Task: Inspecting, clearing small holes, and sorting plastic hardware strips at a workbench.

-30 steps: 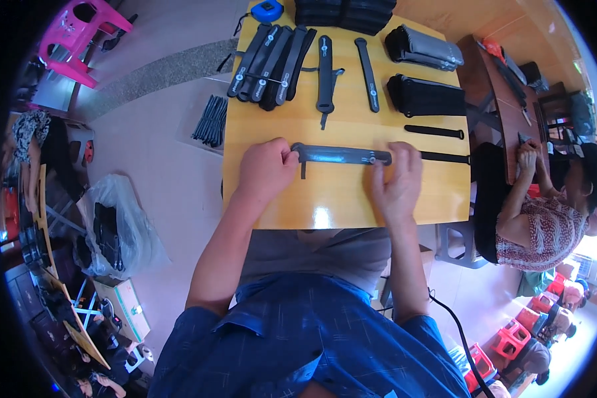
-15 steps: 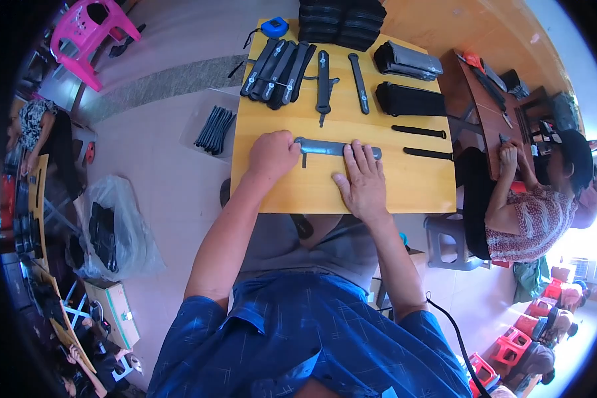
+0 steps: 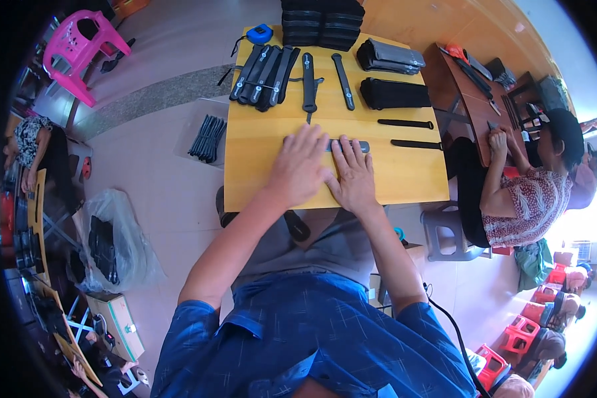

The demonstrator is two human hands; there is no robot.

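1. The yellow surface (image 3: 404, 179) is sitting closer and bigger than it was a second ago.
2. The left hand (image 3: 298, 169) is lying flat, palm down, with its fingers (image 3: 310, 136) spread a little. It is pressing on the dark strap (image 3: 359, 145).
3. The right hand (image 3: 355, 176) is lying flat just beside the left hand, fingers side by side, also pressing down. A second ago the two hands were far apart on the strap. Now they are touching in the middle.
4. The dark strap is lying across the middle of the surface. The hands are hiding most of it. Only its right end is peeking out.
5. A row of dark straps (image 3: 265, 66) is lying at the far left of the surface, and a black stack (image 3: 322, 23) is sitting at the far edge.
6. Another person (image 3: 530, 192) is sitting at the right, and the bright light there is making them hard to see.
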